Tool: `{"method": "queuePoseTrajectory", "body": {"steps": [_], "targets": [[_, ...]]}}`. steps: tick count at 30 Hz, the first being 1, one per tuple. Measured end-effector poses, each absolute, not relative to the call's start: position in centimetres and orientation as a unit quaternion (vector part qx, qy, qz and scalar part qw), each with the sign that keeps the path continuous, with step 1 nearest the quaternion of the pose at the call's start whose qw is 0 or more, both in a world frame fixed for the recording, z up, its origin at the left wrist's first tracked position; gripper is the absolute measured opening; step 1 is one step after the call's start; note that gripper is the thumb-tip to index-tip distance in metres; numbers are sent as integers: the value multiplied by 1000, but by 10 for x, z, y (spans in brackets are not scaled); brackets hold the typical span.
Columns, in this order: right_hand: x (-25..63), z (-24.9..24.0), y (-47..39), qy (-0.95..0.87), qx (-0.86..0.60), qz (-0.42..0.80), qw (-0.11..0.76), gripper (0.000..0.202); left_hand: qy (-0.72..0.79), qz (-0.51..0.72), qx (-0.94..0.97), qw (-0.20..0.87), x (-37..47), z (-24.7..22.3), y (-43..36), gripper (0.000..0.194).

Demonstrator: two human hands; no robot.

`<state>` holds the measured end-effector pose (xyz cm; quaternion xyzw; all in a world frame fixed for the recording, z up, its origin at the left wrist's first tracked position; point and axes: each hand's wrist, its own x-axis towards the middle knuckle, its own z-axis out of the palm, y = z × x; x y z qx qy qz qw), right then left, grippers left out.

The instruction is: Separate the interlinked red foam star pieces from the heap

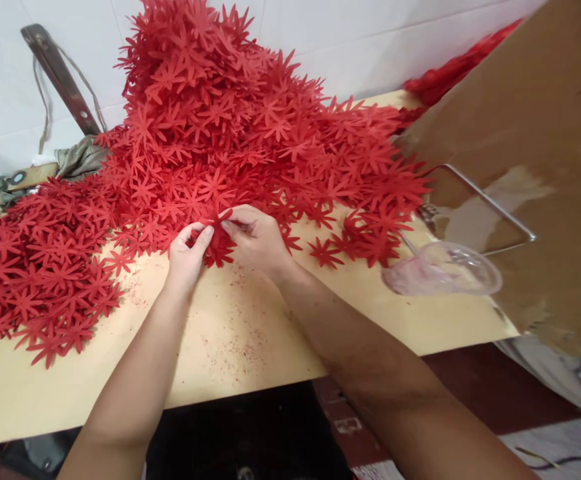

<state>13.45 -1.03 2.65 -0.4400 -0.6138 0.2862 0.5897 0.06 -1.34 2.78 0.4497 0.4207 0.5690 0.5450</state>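
Note:
A red flower-shaped cutout with narrow petals is pinched between my two hands. My left hand has thumb and fingers closed on its left side. Opposite it, my right hand grips the upper right petals between thumb and forefinger. Directly behind rises a tall heap of matching red cutouts. A lower pile of them spreads to the left. Just right of my right hand lies a loose cutout. Whether one or more layers are in my fingers I cannot tell.
A clear plastic cup lies on its side at right, by a bent metal wire and a large cardboard piece. Red specks dot the pale tabletop. At back left, a metal bar leans on the tiled wall.

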Motion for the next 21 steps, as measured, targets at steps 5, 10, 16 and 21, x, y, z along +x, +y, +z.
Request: {"method": "queuePoseTrajectory", "body": {"steps": [5, 10, 16, 21], "targets": [[141, 32, -8, -536, -435, 360, 627, 12, 430, 575, 448, 532, -3, 26, -11, 23], [140, 35, -9, -533, -442, 399, 601, 18, 454, 559, 423, 550, -7, 30, -9, 19], [141, 38, -12, -591, -497, 311, 554, 31, 442, 545, 487, 520, -4, 36, -14, 22], [138, 41, -17, -622, -532, 241, 522, 42, 413, 534, 531, 512, -4, 32, -16, 32]]}}
